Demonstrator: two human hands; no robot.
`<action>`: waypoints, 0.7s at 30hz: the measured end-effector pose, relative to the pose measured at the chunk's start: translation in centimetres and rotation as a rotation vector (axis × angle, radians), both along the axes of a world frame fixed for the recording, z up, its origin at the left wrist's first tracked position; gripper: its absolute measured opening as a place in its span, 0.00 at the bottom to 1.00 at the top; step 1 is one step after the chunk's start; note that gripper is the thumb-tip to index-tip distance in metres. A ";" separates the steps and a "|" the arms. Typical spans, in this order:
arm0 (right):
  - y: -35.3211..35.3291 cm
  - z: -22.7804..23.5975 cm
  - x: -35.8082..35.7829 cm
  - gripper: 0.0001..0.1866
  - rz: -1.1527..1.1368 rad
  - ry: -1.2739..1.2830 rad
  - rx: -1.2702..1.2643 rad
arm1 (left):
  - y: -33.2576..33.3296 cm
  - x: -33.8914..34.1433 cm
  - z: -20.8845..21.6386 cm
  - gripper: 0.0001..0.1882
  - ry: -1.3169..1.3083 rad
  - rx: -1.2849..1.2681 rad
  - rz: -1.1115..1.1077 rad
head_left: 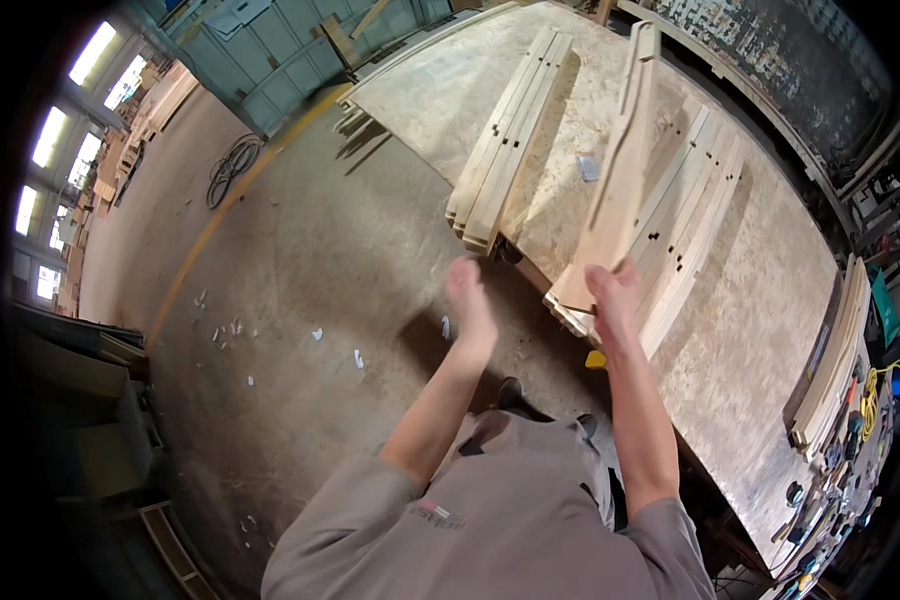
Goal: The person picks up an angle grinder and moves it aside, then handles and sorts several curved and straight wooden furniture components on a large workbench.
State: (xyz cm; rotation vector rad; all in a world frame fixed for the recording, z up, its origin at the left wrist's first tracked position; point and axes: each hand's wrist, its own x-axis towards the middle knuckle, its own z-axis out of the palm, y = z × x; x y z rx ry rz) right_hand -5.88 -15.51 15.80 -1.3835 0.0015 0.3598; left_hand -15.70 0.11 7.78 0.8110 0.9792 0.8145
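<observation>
My right hand is closed on the near end of a long pale wooden board, which slants up over the other pieces and away toward the far side of the table. Beneath and beside it lies a row of wooden rails with small dark slots cut in them. My left hand, smeared by motion, hangs over the floor just short of another bundle of slotted wooden rails. It touches none of the wood, and its fingers are not clear.
The wide worn table carries a small grey piece between the stacks. More wooden strips and scattered hand tools lie along its right side. White scraps dot the concrete floor; a coiled black cable lies farther left.
</observation>
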 end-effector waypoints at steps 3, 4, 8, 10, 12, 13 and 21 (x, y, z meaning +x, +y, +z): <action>6.4 -2.9 1.3 0.23 0.060 -0.012 0.042 | 6.2 -1.3 -4.5 0.37 0.013 -0.470 0.030; 8.0 -3.7 1.9 0.20 0.009 -0.053 -0.072 | 6.4 -0.7 -4.5 0.38 -0.018 -0.545 0.013; 11.9 -7.5 3.2 0.16 0.047 -0.077 -0.250 | 7.8 2.3 -5.6 0.40 -0.014 -0.687 -0.003; 14.0 -10.8 3.7 0.20 0.008 -0.233 -0.464 | 8.0 3.7 -6.3 0.39 0.013 -0.652 -0.001; 15.9 -10.8 3.7 0.19 0.106 -0.277 -0.576 | 8.6 4.3 -7.2 0.38 0.001 -0.588 0.024; 16.1 -10.9 4.0 0.19 0.141 -0.291 -0.639 | 8.6 4.9 -7.1 0.37 -0.076 -0.562 -0.012; 14.3 -9.2 7.4 0.19 0.628 0.319 -0.033 | 8.9 9.0 -3.9 0.33 -0.441 -0.337 0.053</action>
